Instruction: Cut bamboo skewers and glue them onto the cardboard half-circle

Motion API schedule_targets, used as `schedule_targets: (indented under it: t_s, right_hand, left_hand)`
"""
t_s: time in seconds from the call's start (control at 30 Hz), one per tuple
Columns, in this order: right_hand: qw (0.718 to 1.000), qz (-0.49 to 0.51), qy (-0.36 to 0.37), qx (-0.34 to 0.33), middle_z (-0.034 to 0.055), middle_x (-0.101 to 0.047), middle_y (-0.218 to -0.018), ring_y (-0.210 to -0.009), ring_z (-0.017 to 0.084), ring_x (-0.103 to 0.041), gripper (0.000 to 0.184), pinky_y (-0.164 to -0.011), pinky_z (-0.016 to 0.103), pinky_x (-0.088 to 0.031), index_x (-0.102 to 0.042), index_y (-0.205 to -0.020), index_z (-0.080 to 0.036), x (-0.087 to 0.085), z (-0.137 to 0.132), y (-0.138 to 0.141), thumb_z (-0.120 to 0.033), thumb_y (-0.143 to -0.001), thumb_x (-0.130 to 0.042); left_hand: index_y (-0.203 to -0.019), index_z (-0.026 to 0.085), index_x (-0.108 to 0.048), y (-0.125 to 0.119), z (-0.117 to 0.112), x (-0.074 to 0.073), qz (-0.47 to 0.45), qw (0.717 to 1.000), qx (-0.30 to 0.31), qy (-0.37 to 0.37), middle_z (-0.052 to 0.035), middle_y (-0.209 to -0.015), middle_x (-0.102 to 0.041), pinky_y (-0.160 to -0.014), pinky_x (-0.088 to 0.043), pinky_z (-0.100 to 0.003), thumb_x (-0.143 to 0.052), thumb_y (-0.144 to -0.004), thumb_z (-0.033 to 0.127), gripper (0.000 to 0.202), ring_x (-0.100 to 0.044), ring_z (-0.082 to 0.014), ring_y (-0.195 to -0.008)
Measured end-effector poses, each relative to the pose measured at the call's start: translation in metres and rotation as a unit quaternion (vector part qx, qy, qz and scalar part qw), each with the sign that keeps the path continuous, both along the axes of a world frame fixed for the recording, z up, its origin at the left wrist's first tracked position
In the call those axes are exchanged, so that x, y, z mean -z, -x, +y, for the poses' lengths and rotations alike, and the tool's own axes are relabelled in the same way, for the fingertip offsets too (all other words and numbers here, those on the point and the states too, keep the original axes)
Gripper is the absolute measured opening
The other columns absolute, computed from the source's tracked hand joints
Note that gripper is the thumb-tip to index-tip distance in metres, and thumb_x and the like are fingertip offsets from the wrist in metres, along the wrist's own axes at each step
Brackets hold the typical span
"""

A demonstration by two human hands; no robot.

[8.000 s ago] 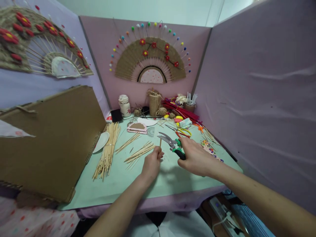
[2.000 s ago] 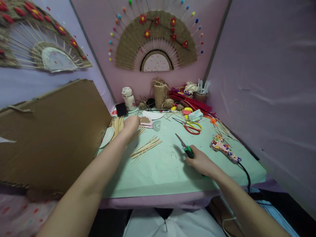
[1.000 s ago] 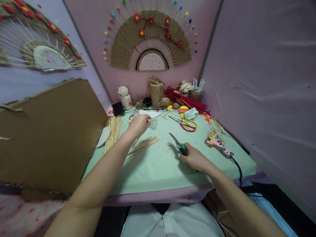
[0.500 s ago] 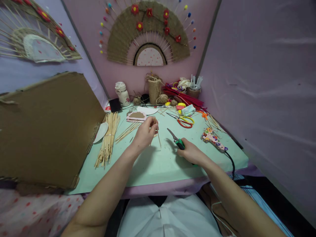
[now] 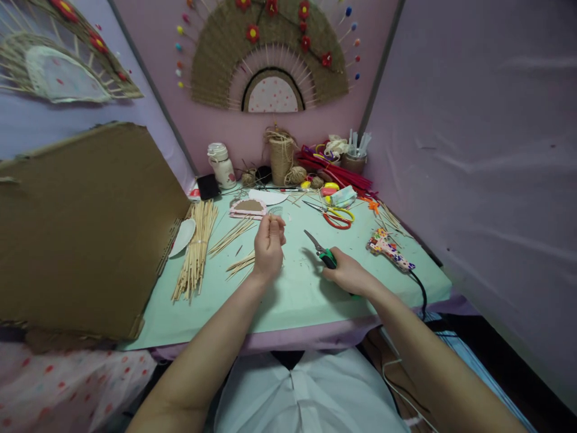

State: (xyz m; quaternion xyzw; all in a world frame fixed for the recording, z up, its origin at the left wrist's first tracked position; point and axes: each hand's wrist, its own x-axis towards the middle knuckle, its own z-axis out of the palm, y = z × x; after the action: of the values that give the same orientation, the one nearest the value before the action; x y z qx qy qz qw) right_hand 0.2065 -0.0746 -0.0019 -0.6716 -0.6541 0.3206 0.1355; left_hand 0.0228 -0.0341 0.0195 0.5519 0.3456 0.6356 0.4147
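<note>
My left hand is raised over the middle of the green table, fingers pinched on a thin wooden stick that is mostly hidden by the fingers. Just left of it lies a small loose pile of short sticks. My right hand rests on the table, closed round the green handles of a pair of cutters whose blades point up and left toward the left hand.
A long bundle of sticks lies along the table's left side beside a big cardboard sheet. A patterned glue gun with a black cord lies at right. Yellow-red scissors, twine spools, a white jar and red sticks crowd the back.
My left hand reached to the sticks at the back left, picked one and drew it back to the centre. My right hand has stayed on the table with the cutters.
</note>
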Motion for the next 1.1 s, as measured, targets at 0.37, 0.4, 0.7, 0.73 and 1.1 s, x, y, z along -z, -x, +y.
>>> schedule_targets:
  t_s: [0.37,0.4,0.7,0.73,1.1]
  right_hand:
    - [1.000,0.005,-0.010,0.009,0.0024,-0.058,-0.075,-0.066,0.016,-0.049,0.017,-0.056,0.025,-0.028,-0.046,-0.085,-0.020,-0.003,-0.002,0.002,-0.031,-0.076,-0.056]
    - [1.000,0.004,-0.010,0.010,0.0025,-0.058,-0.075,-0.066,0.016,-0.049,0.018,-0.056,0.025,-0.028,-0.047,-0.086,-0.020,-0.003,-0.002,0.002,-0.031,-0.076,-0.056]
    - [1.000,0.002,0.000,0.005,0.0010,-0.057,-0.074,-0.064,0.016,-0.049,0.018,-0.055,0.025,-0.029,-0.044,-0.084,-0.022,-0.005,-0.003,0.001,-0.034,-0.076,-0.054]
    - [1.000,0.002,0.000,0.005,0.0008,-0.056,-0.073,-0.064,0.016,-0.049,0.018,-0.054,0.025,-0.029,-0.044,-0.084,-0.022,-0.004,-0.003,0.001,-0.034,-0.076,-0.054]
    - [0.999,0.028,-0.020,0.002,-0.0016,-0.053,-0.070,-0.064,0.015,-0.048,0.015,-0.056,0.025,-0.030,-0.043,-0.082,-0.021,0.000,-0.003,0.002,-0.029,-0.074,-0.053]
  left_hand:
    - [-0.080,0.019,-0.056,0.032,-0.005,0.016,0.228,0.963,0.101,0.100,-0.0017,-0.078,-0.062,-0.074,-0.050,-0.028,-0.046,-0.091,0.036,0.022,-0.058,-0.0130,-0.074]
    - [-0.081,0.019,-0.057,0.035,-0.004,0.018,0.252,0.953,0.117,0.122,-0.0029,-0.081,-0.064,-0.074,-0.051,-0.029,-0.047,-0.090,0.034,0.020,-0.060,-0.0141,-0.077]
    - [-0.085,0.019,-0.055,0.035,0.004,0.026,0.311,0.939,0.110,0.095,-0.0019,-0.078,-0.066,-0.073,-0.052,-0.029,-0.046,-0.086,0.028,0.013,-0.061,-0.0141,-0.072]
    - [-0.085,0.019,-0.055,0.035,0.004,0.026,0.317,0.938,0.110,0.092,-0.0020,-0.078,-0.066,-0.072,-0.051,-0.029,-0.045,-0.087,0.028,0.013,-0.061,-0.0140,-0.071]
    - [-0.091,0.023,-0.041,0.029,-0.006,0.018,0.424,0.903,0.049,0.048,-0.0003,-0.080,-0.066,-0.068,-0.043,-0.026,-0.036,-0.088,0.019,0.007,-0.057,-0.0132,-0.068]
